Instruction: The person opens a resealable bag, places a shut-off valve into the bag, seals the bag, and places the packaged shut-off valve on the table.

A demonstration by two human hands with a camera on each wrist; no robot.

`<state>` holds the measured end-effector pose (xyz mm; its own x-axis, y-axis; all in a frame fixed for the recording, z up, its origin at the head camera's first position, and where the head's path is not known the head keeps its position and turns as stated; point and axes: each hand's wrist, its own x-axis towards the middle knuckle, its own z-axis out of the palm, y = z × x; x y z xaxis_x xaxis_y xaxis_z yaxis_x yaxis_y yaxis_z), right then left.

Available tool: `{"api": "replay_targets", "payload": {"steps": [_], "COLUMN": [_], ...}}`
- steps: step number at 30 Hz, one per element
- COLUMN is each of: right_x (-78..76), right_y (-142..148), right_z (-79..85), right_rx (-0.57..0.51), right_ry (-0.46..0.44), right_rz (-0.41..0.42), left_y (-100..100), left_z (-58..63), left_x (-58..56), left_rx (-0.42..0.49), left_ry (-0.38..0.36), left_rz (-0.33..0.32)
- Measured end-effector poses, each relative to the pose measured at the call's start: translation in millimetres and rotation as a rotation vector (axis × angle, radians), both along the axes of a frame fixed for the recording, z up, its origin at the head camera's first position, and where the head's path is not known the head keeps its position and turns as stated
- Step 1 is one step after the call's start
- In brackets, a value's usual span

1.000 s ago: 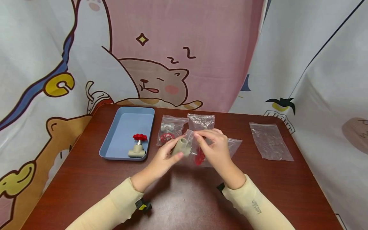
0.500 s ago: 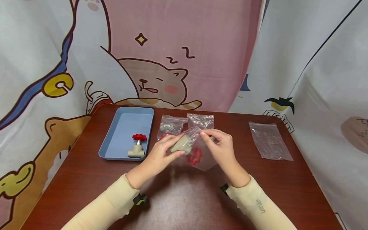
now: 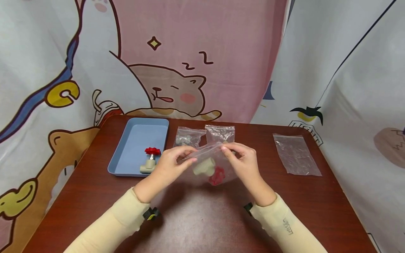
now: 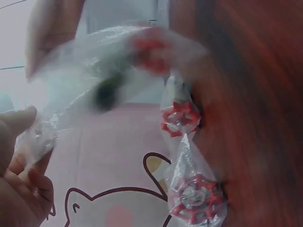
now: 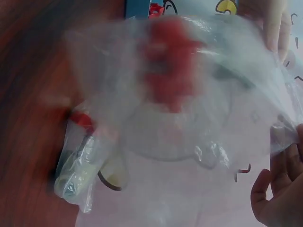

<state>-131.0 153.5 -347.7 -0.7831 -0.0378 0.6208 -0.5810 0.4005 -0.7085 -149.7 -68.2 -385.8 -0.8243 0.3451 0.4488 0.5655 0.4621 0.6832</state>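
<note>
Between my hands hangs a clear zip bag (image 3: 205, 151) with a valve inside. Through the film I see the valve's beige tee-shaped body (image 3: 204, 167) and its red handwheel (image 3: 217, 176). My left hand (image 3: 171, 164) pinches the bag's upper edge on the left, thumb against fingers. On the right, my right hand (image 3: 242, 162) pinches the same edge between thumb and index finger. Both wrist views catch the bag close up and blurred, the red handwheel (image 5: 170, 66) showing through it in the right one.
A blue tray (image 3: 136, 140) stands at the left, with another beige valve (image 3: 149, 164) with a red handwheel in it. Behind my hands lie a bagged valve (image 3: 188, 136) and another zip bag (image 3: 220, 133), partly hidden. A flat clear bag (image 3: 297, 154) lies at the right.
My left hand has let go of the valve body and moved left to the bag's edge. The valve now hangs lower inside the bag. My right hand has shifted slightly right, still pinching the bag.
</note>
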Motion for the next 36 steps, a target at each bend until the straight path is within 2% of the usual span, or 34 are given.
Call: {"api": "replay_targets", "payload": {"steps": [5, 10, 13, 17, 26, 31, 36], "right_x": [0.0, -0.2, 0.1, 0.1, -1.2, -1.9, -1.1], "right_y": [0, 0, 0, 1, 3, 4, 3], "right_z": [-5.6, -7.9, -8.9, -11.0, -14.2, -15.7, -13.4], "right_rx": [0.022, 0.030, 0.059, 0.100, 0.121, 0.107, 0.149], "right_ry": [0.010, 0.008, 0.012, 0.017, -0.026, -0.059, -0.068], "right_rz": [-0.010, 0.029, 0.059, 0.090, 0.103, 0.122, 0.069], "left_y": [-4, -9, -11, -11, -8, -7, -8], "left_z": [3.4, 1.7, -0.1, -4.0, -17.5, -22.2, -23.9], "left_x": [-0.6, -2.6, -3.3, -3.5, -4.8, -5.2, -6.5], "left_rx": [-0.016, -0.022, -0.066, -0.082, -0.044, -0.033, -0.024], "left_ry": [-0.012, -0.005, -0.008, -0.066, -0.155, -0.133, -0.114], "left_rz": [0.027, 0.031, 0.020, -0.004, -0.010, -0.013, -0.013]}}
